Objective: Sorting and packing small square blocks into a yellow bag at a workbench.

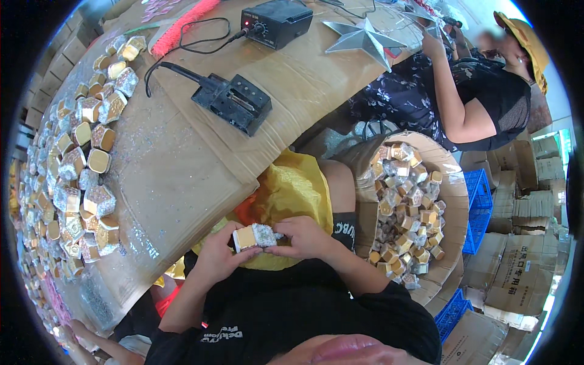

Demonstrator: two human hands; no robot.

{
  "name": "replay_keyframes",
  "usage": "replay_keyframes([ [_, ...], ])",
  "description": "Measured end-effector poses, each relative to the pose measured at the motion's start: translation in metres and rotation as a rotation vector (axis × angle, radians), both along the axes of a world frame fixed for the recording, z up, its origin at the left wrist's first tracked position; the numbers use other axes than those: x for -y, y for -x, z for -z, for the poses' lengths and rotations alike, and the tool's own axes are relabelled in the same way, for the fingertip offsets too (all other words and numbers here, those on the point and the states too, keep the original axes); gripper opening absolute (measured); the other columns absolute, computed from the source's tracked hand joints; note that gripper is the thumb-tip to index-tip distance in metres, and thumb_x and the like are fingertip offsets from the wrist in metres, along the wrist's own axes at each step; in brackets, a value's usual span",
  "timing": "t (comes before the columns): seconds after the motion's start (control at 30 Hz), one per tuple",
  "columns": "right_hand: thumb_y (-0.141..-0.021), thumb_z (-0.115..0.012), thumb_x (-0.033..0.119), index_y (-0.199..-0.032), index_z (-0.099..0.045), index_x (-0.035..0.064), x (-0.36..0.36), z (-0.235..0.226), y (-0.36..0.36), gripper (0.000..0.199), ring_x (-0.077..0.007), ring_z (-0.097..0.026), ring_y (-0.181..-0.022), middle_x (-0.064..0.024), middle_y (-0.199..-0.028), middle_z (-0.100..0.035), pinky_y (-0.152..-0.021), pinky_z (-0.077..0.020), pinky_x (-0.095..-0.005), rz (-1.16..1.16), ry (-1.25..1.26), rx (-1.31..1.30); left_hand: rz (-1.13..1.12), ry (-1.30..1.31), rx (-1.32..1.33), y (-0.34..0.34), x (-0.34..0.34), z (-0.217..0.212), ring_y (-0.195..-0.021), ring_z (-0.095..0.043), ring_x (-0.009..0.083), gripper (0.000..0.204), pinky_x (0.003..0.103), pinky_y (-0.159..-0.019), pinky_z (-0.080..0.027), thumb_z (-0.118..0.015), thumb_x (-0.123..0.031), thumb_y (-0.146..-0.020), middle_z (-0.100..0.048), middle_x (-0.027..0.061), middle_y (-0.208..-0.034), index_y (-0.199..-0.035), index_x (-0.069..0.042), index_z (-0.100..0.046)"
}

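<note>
Above my lap, both hands hold one small house-shaped ornament [246, 238], gold and white with a rough, glittery, snow-like end. My left hand [222, 250] pinches its gold part from the left, thumb along the lower edge. At the glittery end, my right hand [300, 237] is closed with thumb and fingers against it; the exact contact is partly hidden. Yellow cloth [292, 188] covers my lap beneath. A large round cardboard drum [451, 201], filled with similar gold and white ornaments [404, 210], stands to my right.
A cardboard-covered table [182, 176] carries many wrapped ornaments [82, 152] on its left, a black holder [233, 102] cabled to a control box [277, 23], and a silver star [364, 41]. A co-worker [486, 91] sits far right. Blue crates [477, 210] and cartons [517, 274] stand behind the drum.
</note>
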State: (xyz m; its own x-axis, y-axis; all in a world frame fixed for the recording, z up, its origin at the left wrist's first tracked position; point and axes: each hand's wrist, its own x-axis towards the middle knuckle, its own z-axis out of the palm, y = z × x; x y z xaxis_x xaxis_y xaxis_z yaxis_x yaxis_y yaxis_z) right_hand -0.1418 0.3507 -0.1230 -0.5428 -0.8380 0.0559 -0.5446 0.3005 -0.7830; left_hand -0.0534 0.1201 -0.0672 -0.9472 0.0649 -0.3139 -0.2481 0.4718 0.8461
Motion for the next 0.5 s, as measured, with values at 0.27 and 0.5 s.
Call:
replay_keyframes([
  [0.27, -0.086, -0.069, 0.046, -0.084, -0.063, 0.0059, 0.001, -0.006, -0.008, 0.041, -0.0369, -0.062, -0.071, -0.0154, -0.072, -0.060, -0.064, -0.0488, -0.0474, 0.062, -0.091, 0.039, -0.038, 0.007, -0.007, -0.001, -0.001, 0.010, -0.078, -0.071, 0.0237, 0.043, 0.034, -0.069, -0.054, -0.084, -0.030, -0.078, -0.071, 0.0124, -0.085, -0.103, -0.003, -0.061],
  [0.5, -0.089, -0.066, 0.044, -0.083, -0.060, 0.0047, 0.001, 0.004, -0.019, 0.040, -0.0380, -0.063, -0.073, -0.0171, -0.076, -0.062, -0.065, -0.0493, -0.0490, 0.133, -0.105, 0.027, -0.132, 0.104, -0.072, -0.010, -0.010, 0.020, -0.079, -0.071, 0.0250, 0.043, 0.035, -0.070, -0.054, -0.082, -0.032, -0.080, -0.071, 0.0132, -0.086, -0.103, -0.002, -0.062],
])
